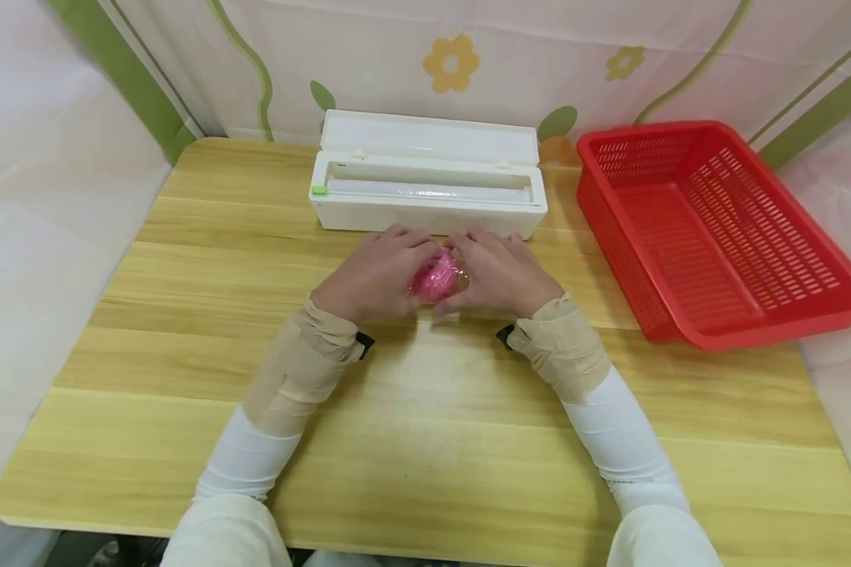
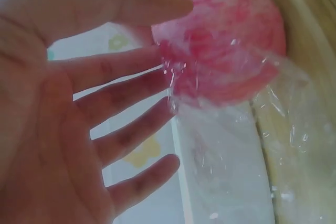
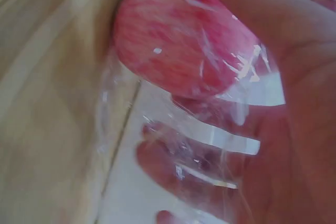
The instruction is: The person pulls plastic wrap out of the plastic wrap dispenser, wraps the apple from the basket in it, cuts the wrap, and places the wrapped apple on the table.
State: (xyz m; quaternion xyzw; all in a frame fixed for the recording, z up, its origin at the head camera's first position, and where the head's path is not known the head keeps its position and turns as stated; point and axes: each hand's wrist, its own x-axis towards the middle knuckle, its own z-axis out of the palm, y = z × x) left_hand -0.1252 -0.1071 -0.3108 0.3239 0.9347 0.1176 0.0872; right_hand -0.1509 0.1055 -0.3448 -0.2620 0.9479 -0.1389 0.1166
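Note:
A pinkish-red apple [image 1: 436,277] sits on the table between both hands, wrapped in clear cling film [image 2: 294,108]. My left hand [image 1: 381,274] holds its left side, thumb and index finger at the apple, while the other fingers reach out fairly straight. On the opposite side, my right hand [image 1: 502,272] grips it with the thumb across the skin; the fingers curl behind loose film in the right wrist view. Just beyond the hands stands a white cling film dispenser [image 1: 429,214], its lid [image 1: 432,140] raised and a roll [image 1: 425,190] inside.
A red plastic basket [image 1: 670,331] with perforated walls stands at the right of the wooden table [image 1: 184,331]. Behind the table hangs a curtain [image 1: 369,47] printed with flowers.

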